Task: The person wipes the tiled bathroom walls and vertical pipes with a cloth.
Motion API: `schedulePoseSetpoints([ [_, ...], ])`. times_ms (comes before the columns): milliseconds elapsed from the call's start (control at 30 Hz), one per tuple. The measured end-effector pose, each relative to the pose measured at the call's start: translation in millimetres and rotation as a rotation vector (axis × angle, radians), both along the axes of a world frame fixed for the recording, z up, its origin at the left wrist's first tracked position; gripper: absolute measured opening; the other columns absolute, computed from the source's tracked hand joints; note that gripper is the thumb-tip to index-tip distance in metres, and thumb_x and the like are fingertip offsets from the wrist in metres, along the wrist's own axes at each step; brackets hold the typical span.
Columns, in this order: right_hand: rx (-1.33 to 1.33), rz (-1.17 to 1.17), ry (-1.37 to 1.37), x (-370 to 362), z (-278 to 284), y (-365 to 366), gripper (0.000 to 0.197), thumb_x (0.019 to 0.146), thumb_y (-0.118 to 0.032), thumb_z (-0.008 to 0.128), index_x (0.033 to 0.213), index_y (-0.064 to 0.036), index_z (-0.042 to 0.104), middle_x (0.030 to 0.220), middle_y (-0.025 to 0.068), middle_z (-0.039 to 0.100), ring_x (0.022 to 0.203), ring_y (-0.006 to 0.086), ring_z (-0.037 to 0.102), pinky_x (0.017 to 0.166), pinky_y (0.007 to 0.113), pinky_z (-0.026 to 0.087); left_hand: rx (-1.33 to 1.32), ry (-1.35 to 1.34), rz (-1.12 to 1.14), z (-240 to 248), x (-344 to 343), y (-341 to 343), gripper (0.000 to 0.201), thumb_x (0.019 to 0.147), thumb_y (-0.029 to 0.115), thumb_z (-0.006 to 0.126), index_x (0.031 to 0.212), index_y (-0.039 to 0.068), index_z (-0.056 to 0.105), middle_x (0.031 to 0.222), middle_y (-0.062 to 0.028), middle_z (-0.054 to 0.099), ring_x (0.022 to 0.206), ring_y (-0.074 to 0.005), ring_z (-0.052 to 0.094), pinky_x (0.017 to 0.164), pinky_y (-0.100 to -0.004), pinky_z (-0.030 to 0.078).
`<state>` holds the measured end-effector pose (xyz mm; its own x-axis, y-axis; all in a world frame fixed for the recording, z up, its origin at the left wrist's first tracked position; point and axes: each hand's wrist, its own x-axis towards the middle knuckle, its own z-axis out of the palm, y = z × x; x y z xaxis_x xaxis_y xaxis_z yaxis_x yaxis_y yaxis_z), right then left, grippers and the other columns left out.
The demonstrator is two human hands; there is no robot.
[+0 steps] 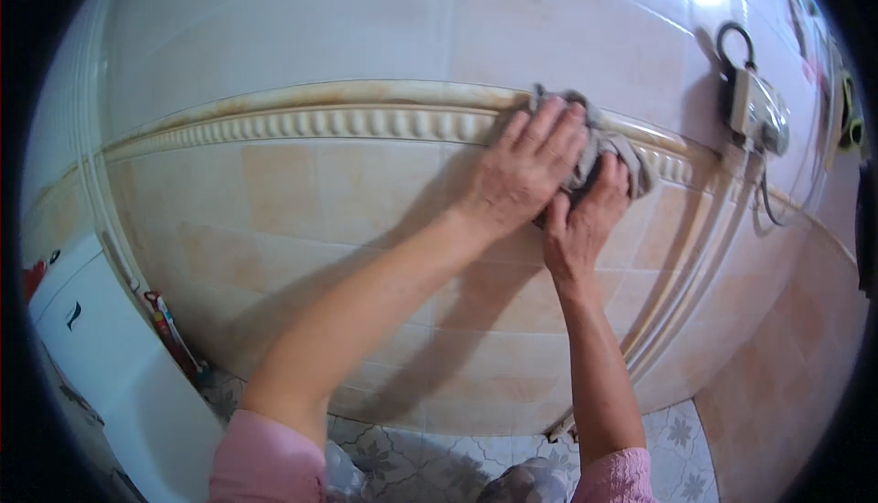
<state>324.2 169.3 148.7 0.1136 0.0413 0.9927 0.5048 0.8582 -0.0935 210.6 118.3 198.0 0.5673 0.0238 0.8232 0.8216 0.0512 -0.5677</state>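
Observation:
A crumpled grey-brown cloth is pressed against the raised border moulding that runs across the tiled wall. My left hand lies over the cloth's left part, fingers pointing up and pressing it to the moulding. Just to the right and a little lower, my right hand grips the cloth's lower folds with bent fingers. The stretch of moulding behind the cloth is hidden. Yellow-brown stains show along the moulding's upper edge.
Right of my hands, a socket box with a plug and cable hangs on the wall above vertical white pipes. A white appliance or cabinet stands at lower left, with a red bottle-like item beside it. Patterned floor tiles lie below.

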Motion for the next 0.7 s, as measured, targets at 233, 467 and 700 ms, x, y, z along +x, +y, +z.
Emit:
schedulePoseSetpoints([
  [233,0.008,-0.155,-0.242,-27,-46,-2,0.067,0.08,-0.029,0.051,0.136,0.0026,0.031,0.137,0.0227,0.034,0.126,0.0415,0.029,0.105,0.056,0.016,0.0,0.001,-0.027,-38,-42,-23,0.038,0.084,0.019,0.048,0.118,0.001,0.053,0.129,-0.0155,0.049,0.122,-0.0301,0.043,0.101,-0.0421,0.036],
  [467,0.058,-0.052,-0.4,-84,1,-52,0.066,0.079,-0.022,0.054,0.136,0.0008,0.031,0.133,0.0237,0.037,0.124,0.0416,0.031,0.107,0.054,0.016,-0.013,-0.066,0.126,-20,-113,-76,0.045,0.078,0.014,0.056,0.119,-0.001,0.052,0.122,-0.0171,0.052,0.118,-0.0324,0.047,0.101,-0.0447,0.036],
  [700,0.1,0.053,-0.624,-135,5,-85,0.063,0.08,-0.027,0.059,0.134,-0.0034,0.036,0.131,0.0171,0.043,0.122,0.0373,0.037,0.103,0.049,0.025,0.044,-0.329,0.224,-47,-156,-114,0.04,0.08,0.01,0.054,0.119,-0.003,0.052,0.122,-0.0183,0.051,0.118,-0.0323,0.046,0.1,-0.044,0.037],
])
